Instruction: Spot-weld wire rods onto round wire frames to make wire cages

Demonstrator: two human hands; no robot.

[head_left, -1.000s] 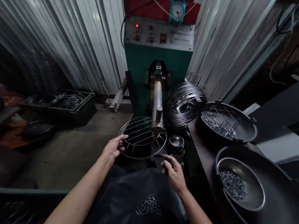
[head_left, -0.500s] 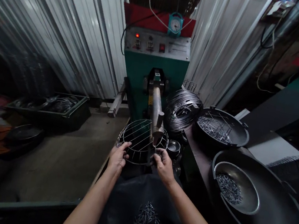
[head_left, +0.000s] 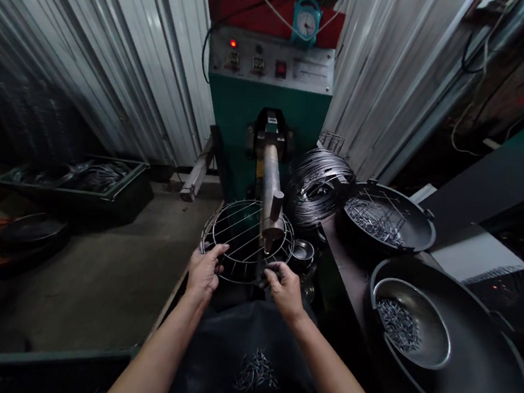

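Observation:
A round wire rack (head_left: 236, 235) with parallel bars lies under the metal arm (head_left: 271, 188) of a green machine (head_left: 231, 103). My left hand (head_left: 205, 270) grips the rack's left rim, thumb on top. At the rack's right front, just below the arm's tip, my right hand (head_left: 282, 285) has its fingers pinched together; whatever is between them is too small and dark to make out. Small bent wire pieces (head_left: 257, 372) lie in a pile on the dark apron (head_left: 214, 347) over my lap.
On the right stand a wire coil (head_left: 319, 189), a black pan (head_left: 422, 230) of wire pieces, and a large pan (head_left: 476, 373) holding a metal bowl (head_left: 441, 335). A green crate (head_left: 133, 187) sits on the floor at left.
The whole view has shifted slightly, so the machine and pans appear a little higher and further left. Both hands remain at the rack, with the right one still beneath the arm's tip.

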